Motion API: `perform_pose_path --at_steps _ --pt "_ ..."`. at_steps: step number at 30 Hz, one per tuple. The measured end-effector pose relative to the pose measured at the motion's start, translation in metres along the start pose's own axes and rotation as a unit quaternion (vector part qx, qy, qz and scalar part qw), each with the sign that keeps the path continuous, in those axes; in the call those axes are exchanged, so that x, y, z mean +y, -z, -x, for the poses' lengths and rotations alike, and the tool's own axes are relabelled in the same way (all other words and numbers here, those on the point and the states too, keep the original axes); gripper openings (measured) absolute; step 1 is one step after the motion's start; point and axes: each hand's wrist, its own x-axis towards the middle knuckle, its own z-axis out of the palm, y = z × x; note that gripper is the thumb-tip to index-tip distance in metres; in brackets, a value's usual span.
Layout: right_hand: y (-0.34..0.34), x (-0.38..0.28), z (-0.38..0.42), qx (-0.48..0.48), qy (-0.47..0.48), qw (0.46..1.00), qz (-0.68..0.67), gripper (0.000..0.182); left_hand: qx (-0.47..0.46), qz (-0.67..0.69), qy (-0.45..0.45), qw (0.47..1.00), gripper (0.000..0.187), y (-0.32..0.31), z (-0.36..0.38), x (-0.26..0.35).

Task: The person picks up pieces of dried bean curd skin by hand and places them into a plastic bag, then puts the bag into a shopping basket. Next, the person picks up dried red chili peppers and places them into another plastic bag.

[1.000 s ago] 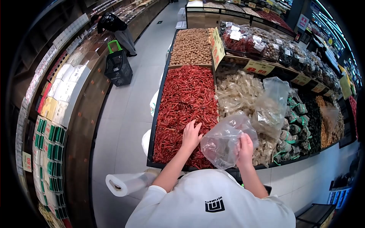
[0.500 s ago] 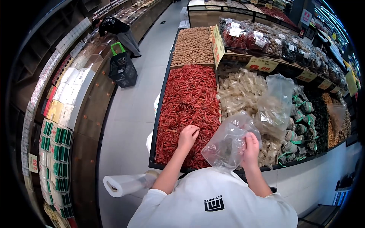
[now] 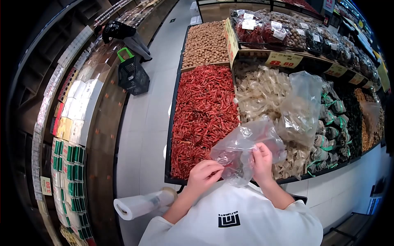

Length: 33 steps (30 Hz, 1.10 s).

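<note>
My right hand [image 3: 262, 163] pinches a clear plastic bag [image 3: 246, 141], which hangs loose and crumpled over the front of the bins. At the bag's left lower edge is my left hand [image 3: 204, 174], its fingers closed together. What sits between those fingertips, if anything, is hidden. Behind and left of the hands, dried red chilies [image 3: 201, 115] fill a bin. Pale translucent dried pieces [image 3: 262, 90] lie in the bin to the right, with another clear plastic bag [image 3: 301, 108] on top of them.
A roll of plastic bags [image 3: 141, 204] is beside my left forearm. Walnuts [image 3: 205, 43] fill the bin behind the chilies. Dark bundles with green ties [image 3: 328, 123] lie at the right. Across the aisle [image 3: 143, 119], a person [image 3: 123, 37] bends over a shelf beside a black basket [image 3: 133, 78].
My left hand has moved from over the chilies down and toward me, to the bag's edge. The bag has shifted and changed shape in my right hand. The view has tilted slightly.
</note>
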Motion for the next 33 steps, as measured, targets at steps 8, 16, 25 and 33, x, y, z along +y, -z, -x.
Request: perform_pose_path --at_steps 8,16,25,33 --pt "0.006 -0.007 0.03 0.019 0.0 0.999 0.034 0.013 -0.085 -0.067 -0.005 0.994 0.032 -0.112 -0.018 -0.037" --pt "0.018 -0.011 0.027 0.066 0.058 0.996 0.034 0.015 -0.202 0.08 0.014 0.976 0.039 -0.07 -0.013 0.011" --pt "0.027 -0.019 0.025 0.058 0.051 0.997 0.005 0.012 0.083 0.03 0.239 0.967 0.018 -0.01 0.006 -0.065" --pt "0.024 -0.024 0.027 0.034 0.02 0.999 0.015 0.013 -0.069 -0.195 0.091 0.974 0.053 -0.061 -0.031 -0.13"
